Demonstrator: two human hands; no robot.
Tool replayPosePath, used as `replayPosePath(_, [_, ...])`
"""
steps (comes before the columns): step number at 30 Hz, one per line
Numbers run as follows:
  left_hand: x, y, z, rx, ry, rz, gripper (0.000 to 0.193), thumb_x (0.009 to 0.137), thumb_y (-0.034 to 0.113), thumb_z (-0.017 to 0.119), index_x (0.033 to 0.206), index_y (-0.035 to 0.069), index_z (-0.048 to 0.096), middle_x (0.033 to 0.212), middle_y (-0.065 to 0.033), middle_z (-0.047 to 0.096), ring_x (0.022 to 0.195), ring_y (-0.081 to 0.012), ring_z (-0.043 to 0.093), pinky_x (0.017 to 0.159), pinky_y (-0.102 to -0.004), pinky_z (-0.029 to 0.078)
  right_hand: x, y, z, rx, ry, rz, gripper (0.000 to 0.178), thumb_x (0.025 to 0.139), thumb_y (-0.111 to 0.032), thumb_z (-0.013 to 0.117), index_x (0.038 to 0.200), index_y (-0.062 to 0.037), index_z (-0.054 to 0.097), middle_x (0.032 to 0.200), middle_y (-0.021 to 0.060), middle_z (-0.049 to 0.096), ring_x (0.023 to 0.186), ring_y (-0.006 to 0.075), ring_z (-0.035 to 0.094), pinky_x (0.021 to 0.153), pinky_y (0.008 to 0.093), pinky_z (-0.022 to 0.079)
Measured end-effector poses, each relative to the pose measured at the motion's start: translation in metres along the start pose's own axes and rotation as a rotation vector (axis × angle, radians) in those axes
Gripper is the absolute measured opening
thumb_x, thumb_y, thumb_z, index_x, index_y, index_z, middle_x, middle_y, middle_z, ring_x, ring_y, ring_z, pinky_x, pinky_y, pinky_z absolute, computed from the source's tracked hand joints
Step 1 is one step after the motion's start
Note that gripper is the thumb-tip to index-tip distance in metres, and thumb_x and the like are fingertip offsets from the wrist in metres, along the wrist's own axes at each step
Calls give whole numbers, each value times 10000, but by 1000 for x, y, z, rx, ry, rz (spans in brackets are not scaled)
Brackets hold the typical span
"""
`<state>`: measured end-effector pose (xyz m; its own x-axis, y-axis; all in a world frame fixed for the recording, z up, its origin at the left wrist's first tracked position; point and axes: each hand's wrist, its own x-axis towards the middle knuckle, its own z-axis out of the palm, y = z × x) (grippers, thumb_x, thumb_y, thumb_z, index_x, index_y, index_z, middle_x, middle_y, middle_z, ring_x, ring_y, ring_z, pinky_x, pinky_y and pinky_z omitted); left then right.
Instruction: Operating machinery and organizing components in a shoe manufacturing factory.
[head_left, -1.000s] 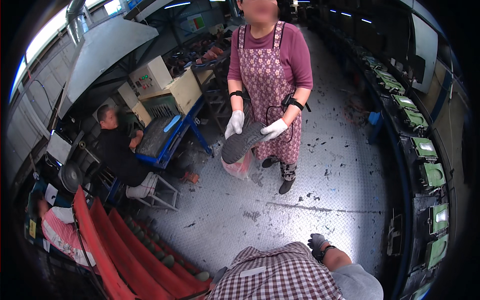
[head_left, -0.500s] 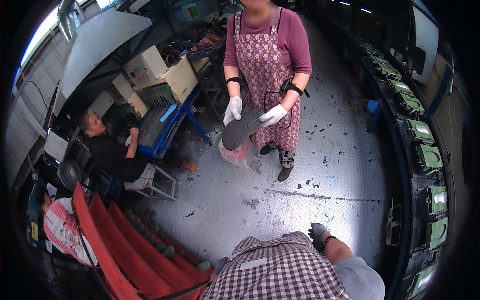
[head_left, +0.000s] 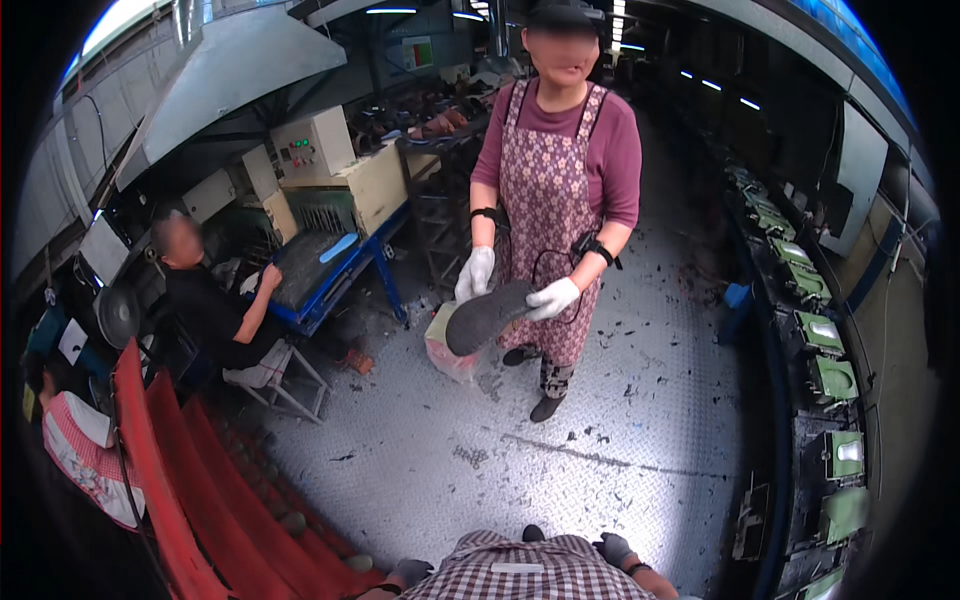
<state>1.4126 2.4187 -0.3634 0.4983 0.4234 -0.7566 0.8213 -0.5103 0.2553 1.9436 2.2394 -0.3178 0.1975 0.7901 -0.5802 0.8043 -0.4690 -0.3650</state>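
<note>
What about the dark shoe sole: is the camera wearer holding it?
No, the dark shoe sole is in a co-worker's white-gloved hand, apart from the wearer's left hand and right hand.

Slim white fluorescent tubes [head_left: 391, 11] glow in a workshop where a sloping grey sheet-metal hood [head_left: 235, 95] hangs near a blue-framed worktable [head_left: 388, 288] at left, a long dark bench [head_left: 806, 428] with green rectangular fixtures [head_left: 833, 380] lines the right, and dark scraps [head_left: 467, 457] litter the silver diamond-plate floor [head_left: 520, 490].

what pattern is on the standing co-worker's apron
The apron has pale flowers on maroon, seen best in the head view.
</note>
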Motion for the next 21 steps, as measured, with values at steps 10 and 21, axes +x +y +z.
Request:
replayPosePath(10, [41,134,-186,-1168,116,-300,434,972,399,485,936,10,673,759,-89,670,613,-177,595,577,-327,490,-75,74,36,579,9,423,304,962,-237,520,1227,-87,514,1070,189,650,868,379,638,696,524,536])
replayPosePath(21, [145,346,-336,-1473,-22,-100,615,945,385,579,1489,167,392,1413,-75,498,1243,-276,501,980,-502,435,33,63,-240,1195,824,-99,482,1025,-268,534,1421,2,483,1362,130,580,1280,204,520,1102,311,374])
